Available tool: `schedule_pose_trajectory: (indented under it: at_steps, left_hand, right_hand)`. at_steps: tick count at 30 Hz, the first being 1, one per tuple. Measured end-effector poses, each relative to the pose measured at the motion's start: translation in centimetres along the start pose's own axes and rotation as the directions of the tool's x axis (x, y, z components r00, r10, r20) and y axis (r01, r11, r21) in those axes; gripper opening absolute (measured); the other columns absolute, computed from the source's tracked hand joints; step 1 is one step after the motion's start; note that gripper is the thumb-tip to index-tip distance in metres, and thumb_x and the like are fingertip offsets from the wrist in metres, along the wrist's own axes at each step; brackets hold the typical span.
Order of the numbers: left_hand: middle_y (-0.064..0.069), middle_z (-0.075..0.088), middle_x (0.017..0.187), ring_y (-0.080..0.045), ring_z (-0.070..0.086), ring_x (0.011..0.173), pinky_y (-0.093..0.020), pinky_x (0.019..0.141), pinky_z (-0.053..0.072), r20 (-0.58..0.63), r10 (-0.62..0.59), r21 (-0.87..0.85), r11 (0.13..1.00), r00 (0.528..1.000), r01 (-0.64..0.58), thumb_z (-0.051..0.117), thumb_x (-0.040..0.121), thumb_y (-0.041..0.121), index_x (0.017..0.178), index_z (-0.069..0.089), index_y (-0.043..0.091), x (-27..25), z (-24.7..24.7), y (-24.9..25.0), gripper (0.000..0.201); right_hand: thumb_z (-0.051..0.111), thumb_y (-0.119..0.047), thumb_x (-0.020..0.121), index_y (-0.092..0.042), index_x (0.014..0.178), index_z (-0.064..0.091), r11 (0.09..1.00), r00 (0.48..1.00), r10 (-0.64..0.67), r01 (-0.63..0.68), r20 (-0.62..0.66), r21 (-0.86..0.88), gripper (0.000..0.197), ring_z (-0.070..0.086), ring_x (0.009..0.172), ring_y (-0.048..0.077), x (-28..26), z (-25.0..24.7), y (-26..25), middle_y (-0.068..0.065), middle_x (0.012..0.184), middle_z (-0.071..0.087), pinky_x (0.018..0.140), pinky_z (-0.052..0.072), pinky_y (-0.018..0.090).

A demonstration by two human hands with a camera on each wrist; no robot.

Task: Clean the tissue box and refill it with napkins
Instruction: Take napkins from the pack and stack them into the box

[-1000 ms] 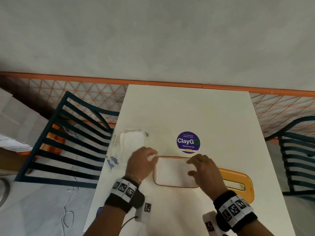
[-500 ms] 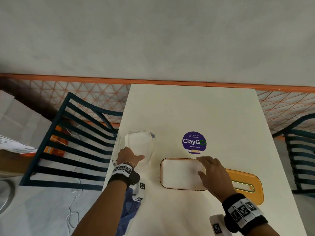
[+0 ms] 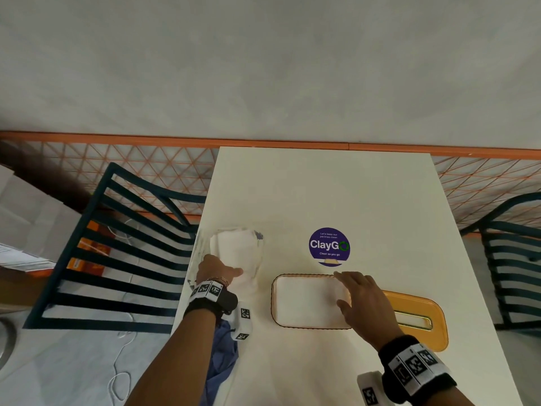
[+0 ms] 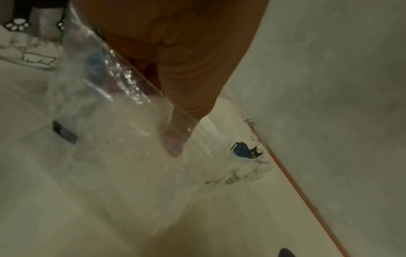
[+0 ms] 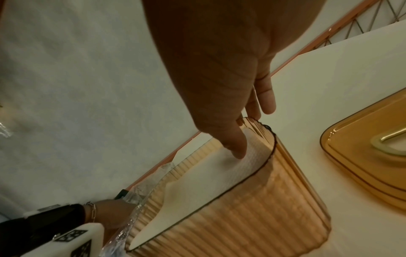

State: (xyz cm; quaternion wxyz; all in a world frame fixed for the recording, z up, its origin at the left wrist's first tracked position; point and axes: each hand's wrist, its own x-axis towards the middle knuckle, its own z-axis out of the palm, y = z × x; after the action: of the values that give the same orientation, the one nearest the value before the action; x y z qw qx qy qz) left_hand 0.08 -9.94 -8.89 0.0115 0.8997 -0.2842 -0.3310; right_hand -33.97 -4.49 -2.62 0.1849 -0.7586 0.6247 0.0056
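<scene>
Since half a second ago our left hand (image 3: 217, 271) has pushed further into the clear plastic napkin pack (image 3: 234, 253) at the left edge of the white table (image 3: 336, 189), while our right hand (image 3: 361, 306) has stayed on the box. From the head view, the ribbed amber plastic tissue box (image 3: 273, 300) sits mid-table, already holding a flat white layer of napkins (image 3: 307, 303); its amber slotted lid (image 3: 418, 317) lies just beside it on the right, still off. A round purple sticker (image 3: 329, 247) reads "ClayGo", "Clean as you go". We judge the refill well underway, with topping up and closing left. From the left wrist view, our fingers (image 4: 173, 139) reach straight inside the wrapper, which bears a small black cat print (image 4: 246, 151); this grip looks apart, clasping nothing. From the right wrist view, straight fingertips (image 5: 238, 149) press the napkins down inside the box.
</scene>
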Motion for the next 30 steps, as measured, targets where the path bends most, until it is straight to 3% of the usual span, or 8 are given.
schedule_pose_trajectory:
  at_steps: [3,7,13,18,20,23,26,30]
  left_hand:
    - [-0.013,0.072,0.109,-0.033,0.068,0.092,-0.039,0.072,0.056,0.016,0.017,-0.056,0.998,1.0,-0.016,0.093,0.058,0.052,0.113,0.066,0.005,0.2,-0.1,-0.4,0.076]
    - [-0.008,0.067,0.082,-0.027,0.06,0.075,-0.032,0.062,0.044,0.016,0.093,-0.028,0.995,0.996,-0.093,0.081,0.08,0.044,0.083,0.072,0.006,-0.3,-0.6,-0.5,0.039]
    - [-0.006,0.072,0.078,-0.028,0.067,0.076,-0.04,0.073,0.06,-0.095,0.106,-0.014,0.994,0.99,-0.108,0.082,0.075,0.039,0.082,0.078,0.012,-1.0,-0.6,-1.0,0.028]
    - [-0.004,0.071,0.079,-0.029,0.065,0.082,-0.039,0.076,0.059,-0.123,0.112,0.003,0.994,0.986,-0.112,0.082,0.072,0.034,0.068,0.074,0.019,-1.4,-0.6,-0.9,0.018]
    - [-0.004,0.07,0.075,-0.028,0.064,0.079,-0.035,0.071,0.056,-0.132,0.123,0.001,0.992,0.984,-0.124,0.082,0.072,0.032,0.059,0.068,0.021,-1.5,-0.6,-0.9,0.022]
    - [-0.002,0.07,0.079,-0.024,0.059,0.076,-0.032,0.065,0.05,-0.146,0.146,0.005,0.989,0.979,-0.146,0.081,0.076,0.03,0.072,0.076,0.021,-1.5,-0.8,-0.8,0.01]
    - [-0.002,0.068,0.083,-0.025,0.059,0.078,-0.031,0.066,0.048,-0.147,0.178,0.034,0.984,0.973,-0.175,0.08,0.078,0.031,0.09,0.081,0.02,-1.2,-0.7,-1.0,0.016]
    - [-0.005,0.077,0.105,-0.031,0.069,0.098,-0.033,0.074,0.051,-0.148,0.188,0.045,0.982,0.971,-0.183,0.078,0.079,0.03,0.104,0.081,0.02,-1.5,-0.6,-1.2,0.027]
  right_hand:
    - [0.083,-0.025,0.08,-0.021,0.142,0.057,1.0,1.0,0.003,-0.003,0.011,0.007,0.067,0.06,0.117,0.022,-0.1,-0.2,0.0,-0.001,0.135,0.064,0.095,0.054,0.032]
    - [0.083,-0.026,0.08,-0.02,0.14,0.058,1.0,1.0,0.012,-0.012,0.016,0.0,0.065,0.06,0.117,0.023,-0.3,-0.4,0.2,0.0,0.135,0.065,0.095,0.054,0.033]
    - [0.083,-0.027,0.08,-0.02,0.14,0.058,1.0,1.0,0.024,-0.024,0.016,0.0,0.066,0.06,0.119,0.024,-0.6,-0.7,0.1,0.001,0.136,0.064,0.097,0.053,0.034]
    - [0.082,-0.025,0.08,-0.018,0.142,0.056,1.0,1.0,0.021,-0.022,0.021,0.011,0.068,0.058,0.122,0.025,-0.9,-0.7,0.1,0.003,0.138,0.062,0.1,0.051,0.035]
    - [0.081,-0.027,0.082,-0.018,0.144,0.054,1.0,0.999,0.026,-0.027,0.026,0.009,0.069,0.057,0.124,0.024,-1.0,-0.7,0.0,0.002,0.141,0.06,0.102,0.05,0.034]
    - [0.079,-0.03,0.083,-0.019,0.146,0.052,1.0,0.999,0.028,-0.028,0.036,0.007,0.069,0.054,0.127,0.023,-1.2,-0.7,0.0,0.001,0.145,0.056,0.104,0.049,0.032]
    - [0.078,-0.03,0.084,-0.019,0.147,0.051,0.999,0.999,0.036,-0.037,0.041,0.014,0.069,0.053,0.128,0.022,-1.4,-0.8,0.2,0.001,0.146,0.055,0.105,0.048,0.032]
    - [0.076,-0.031,0.085,-0.019,0.147,0.049,0.999,0.998,0.042,-0.043,0.046,0.013,0.069,0.051,0.129,0.021,-1.6,-0.7,0.3,0.001,0.148,0.053,0.106,0.047,0.031]
